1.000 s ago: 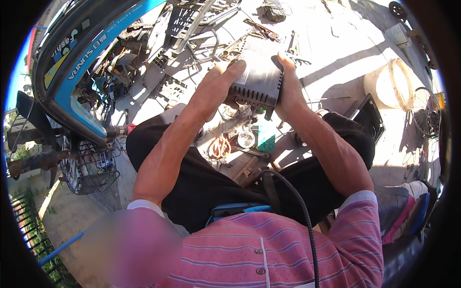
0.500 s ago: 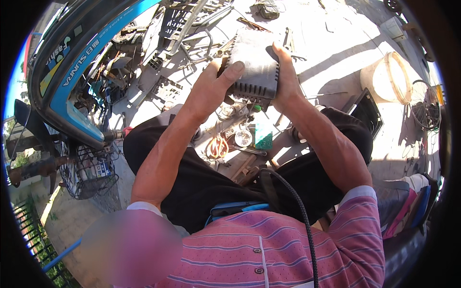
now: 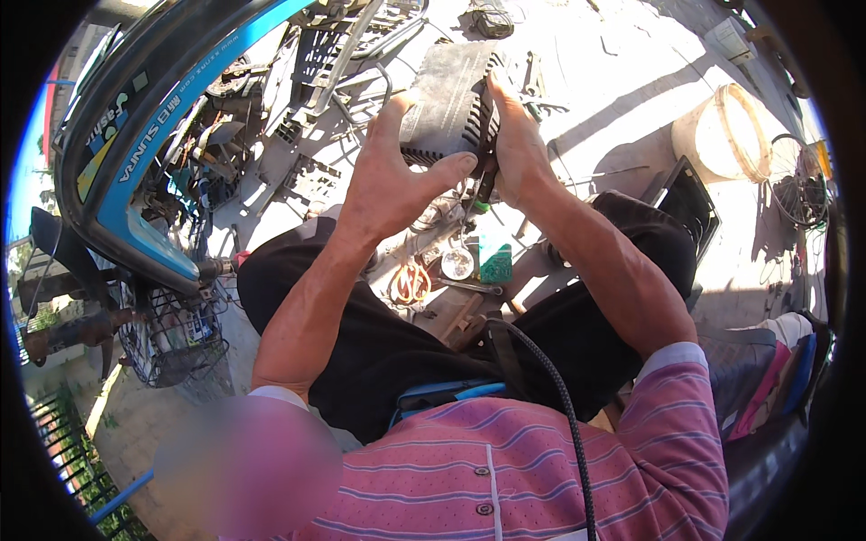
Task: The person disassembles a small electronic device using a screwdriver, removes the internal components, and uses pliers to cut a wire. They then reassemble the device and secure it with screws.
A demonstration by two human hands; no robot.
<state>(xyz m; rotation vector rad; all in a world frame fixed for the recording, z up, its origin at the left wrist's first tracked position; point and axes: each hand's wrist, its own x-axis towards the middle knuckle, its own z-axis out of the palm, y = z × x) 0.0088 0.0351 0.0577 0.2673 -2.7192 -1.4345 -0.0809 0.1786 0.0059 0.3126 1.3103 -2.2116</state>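
Note:
Between both hands, out in front of my knees, is a dark grey plastic case (image 3: 444, 95) with slotted, ribbed edges. My left hand (image 3: 386, 180) holds its left side, fingers partly hidden behind it and the thumb at the near edge. Against the ribbed right side is my right hand (image 3: 518, 144), its thumb on top near the far corner. The case is tilted, so its slotted right side shows. On the ground beneath lie orange-handled scissors (image 3: 410, 283), a round dish of small bits (image 3: 457, 264) and a green board (image 3: 495, 262).
A blue and black vehicle panel (image 3: 144, 153) arches on the left, with a wire basket (image 3: 176, 334) below. Metal and plastic scrap (image 3: 311, 171) covers the far left ground. To the right are a pale bucket (image 3: 722, 135) and a black tray (image 3: 687, 207).
The case has turned and tilted, now showing more of its right side. My left thumb has shifted from the top face to the near edge. Both hands still hold the case.

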